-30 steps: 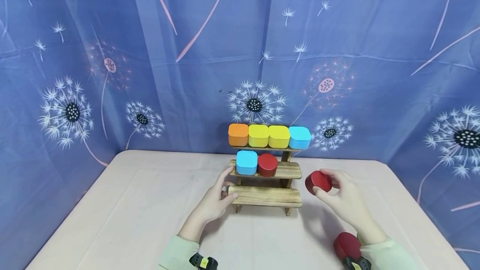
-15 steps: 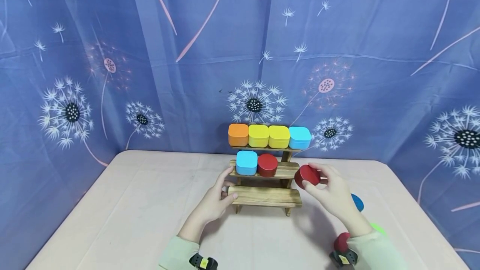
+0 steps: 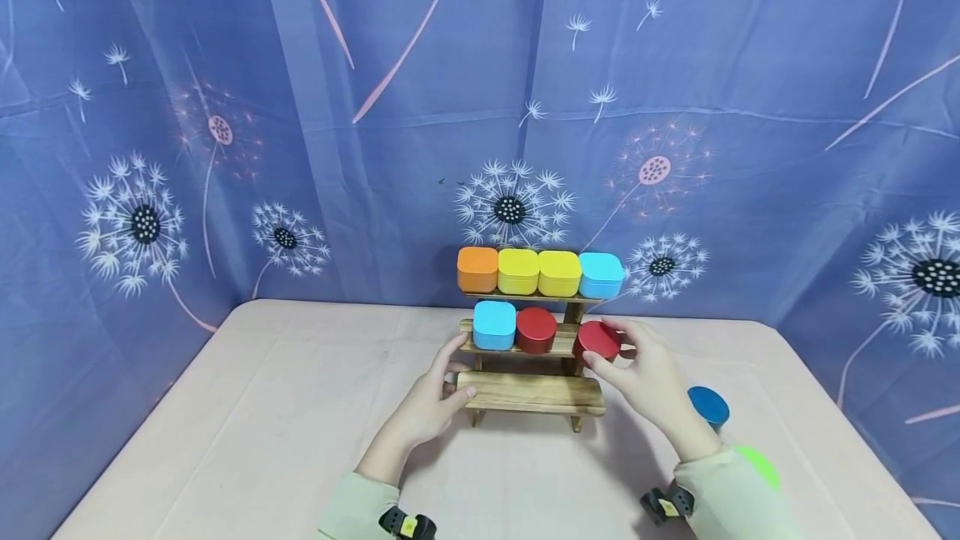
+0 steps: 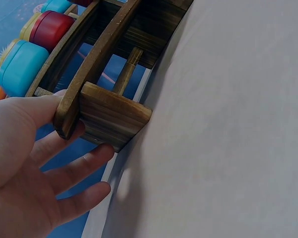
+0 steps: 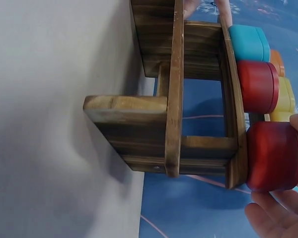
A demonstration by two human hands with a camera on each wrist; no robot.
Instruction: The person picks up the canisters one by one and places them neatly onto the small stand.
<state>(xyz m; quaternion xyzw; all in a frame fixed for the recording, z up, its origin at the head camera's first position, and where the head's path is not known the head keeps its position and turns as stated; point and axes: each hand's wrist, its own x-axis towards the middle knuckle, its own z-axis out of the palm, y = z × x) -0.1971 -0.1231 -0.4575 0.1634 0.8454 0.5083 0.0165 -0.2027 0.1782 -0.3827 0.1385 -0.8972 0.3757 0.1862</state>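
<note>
A three-step wooden display stand (image 3: 528, 392) stands on the table. My left hand (image 3: 426, 405) grips its left end, the thumb on the lowest step. In the left wrist view that hand's other fingers (image 4: 79, 171) spread beside the side panel. My right hand (image 3: 654, 375) holds a round red tin (image 3: 596, 340) at the right end of the middle step. Seen from the right wrist, this tin's base meets the shelf edge, with thumb and fingers about its far side. Another red tin (image 3: 536, 330) and a light blue tin (image 3: 493, 325) sit further left on that step.
On the top step stand an orange tin (image 3: 477, 270), two yellow tins (image 3: 517, 272) and a light blue tin (image 3: 601, 275). A dark blue round tin (image 3: 708, 405) and a bright green thing (image 3: 759, 467) lie right of my forearm. A blue dandelion-print cloth (image 3: 390, 190) hangs behind.
My right hand has carried the red tin leftward to the middle step. The dark blue tin and green thing have come into view; the red thing by my right wrist is now hidden. My left hand stays put.
</note>
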